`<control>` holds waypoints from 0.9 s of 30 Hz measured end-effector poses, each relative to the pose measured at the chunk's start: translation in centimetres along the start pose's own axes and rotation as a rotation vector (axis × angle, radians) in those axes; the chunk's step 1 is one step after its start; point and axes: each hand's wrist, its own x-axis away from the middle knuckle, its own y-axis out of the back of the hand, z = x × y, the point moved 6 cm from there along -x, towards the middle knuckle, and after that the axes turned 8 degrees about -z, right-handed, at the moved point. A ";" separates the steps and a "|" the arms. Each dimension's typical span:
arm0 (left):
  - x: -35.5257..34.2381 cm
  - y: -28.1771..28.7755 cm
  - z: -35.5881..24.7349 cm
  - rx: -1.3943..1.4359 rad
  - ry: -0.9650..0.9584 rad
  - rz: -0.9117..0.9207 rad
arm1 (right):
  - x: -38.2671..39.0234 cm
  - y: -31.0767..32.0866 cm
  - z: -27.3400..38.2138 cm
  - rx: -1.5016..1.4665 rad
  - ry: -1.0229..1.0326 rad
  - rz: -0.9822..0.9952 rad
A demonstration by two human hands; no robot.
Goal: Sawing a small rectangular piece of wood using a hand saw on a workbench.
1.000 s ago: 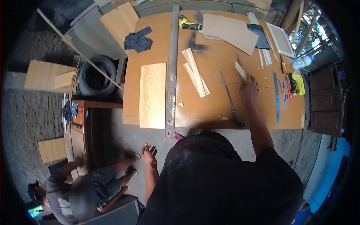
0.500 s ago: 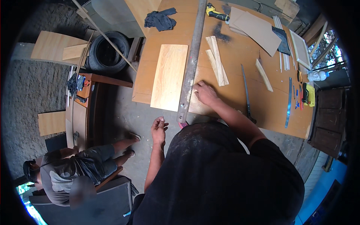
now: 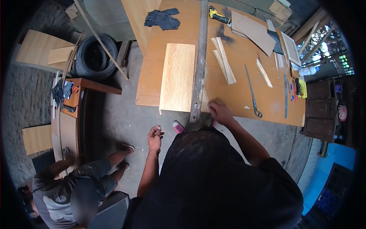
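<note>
My left hand (image 3: 155,138) is raised below the front edge of the light wooden board (image 3: 177,76), its fingers loosely curled and apart, with nothing visible in it. My right hand (image 3: 220,113), blurred, is at the table's front edge just right of a long weathered grey bar (image 3: 198,68) lying across the table (image 3: 232,99); whether it holds anything is unclear. Crossed pale wood strips (image 3: 225,61) and a single short strip (image 3: 264,72) lie beyond my right hand, with a handsaw (image 3: 251,91) to their right and front.
A yellow-black power tool (image 3: 217,15), dark cloth (image 3: 162,19), brown sheets (image 3: 255,36) and hand tools (image 3: 293,89) line the table. A tire (image 3: 93,57) and side bench (image 3: 72,114) are left. A co-worker (image 3: 74,191) is at lower left; a dark cabinet (image 3: 318,110) is right.
My right hand has left the short strip, moved left to beside the grey bar, then slightly down to the table's front edge. The short strip lies on the table.
</note>
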 end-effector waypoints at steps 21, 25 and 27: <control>-4.6 4.4 7.8 -0.171 -0.124 0.045 | -7.7 6.4 -4.6 0.441 -0.143 -0.564; -2.8 5.8 14.5 -0.436 -0.134 0.028 | -9.6 6.8 -8.2 0.506 -0.333 -0.241; -1.3 7.0 14.9 -0.624 -0.161 0.018 | -9.1 8.5 -10.7 0.494 -0.336 -0.294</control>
